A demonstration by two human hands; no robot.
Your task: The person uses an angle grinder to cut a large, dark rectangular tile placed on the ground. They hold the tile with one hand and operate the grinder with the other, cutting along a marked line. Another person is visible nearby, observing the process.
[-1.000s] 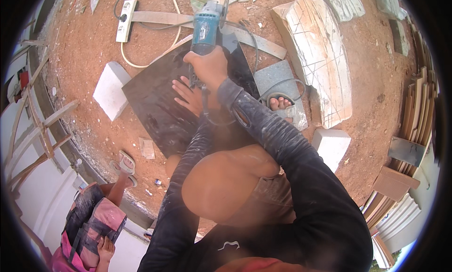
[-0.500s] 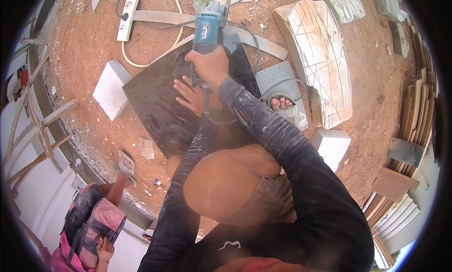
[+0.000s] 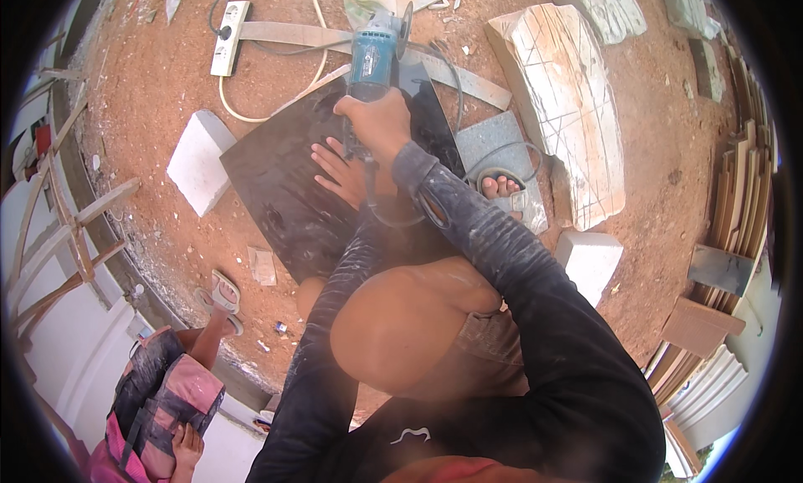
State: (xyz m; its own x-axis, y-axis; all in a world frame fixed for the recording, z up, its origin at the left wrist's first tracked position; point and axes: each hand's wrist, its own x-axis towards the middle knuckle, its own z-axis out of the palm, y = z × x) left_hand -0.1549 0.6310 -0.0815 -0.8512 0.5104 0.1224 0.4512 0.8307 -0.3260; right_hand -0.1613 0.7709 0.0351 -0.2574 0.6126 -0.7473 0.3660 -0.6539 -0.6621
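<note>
A teal angle grinder [image 3: 374, 58] is gripped in my right hand [image 3: 381, 125], its disc [image 3: 405, 30] upright at the far end, over the far edge of a dark glossy slab [image 3: 276, 165]. Whether the disc touches the slab cannot be made out. My left hand [image 3: 339, 175] lies with fingers spread on the slab, below the grinder and partly covered by my right wrist. The grinder's cord loops down between my forearms.
A white power strip [image 3: 229, 38] with cables lies at the far left. A white block [image 3: 201, 162] stands beside the slab. A large scored block [image 3: 559, 107] and my sandaled foot [image 3: 502, 186] are on the right. Another person [image 3: 163, 391] is at the lower left.
The grinder and my right hand have shifted very slightly to the right and nearer. My left hand stays flat on the slab.
</note>
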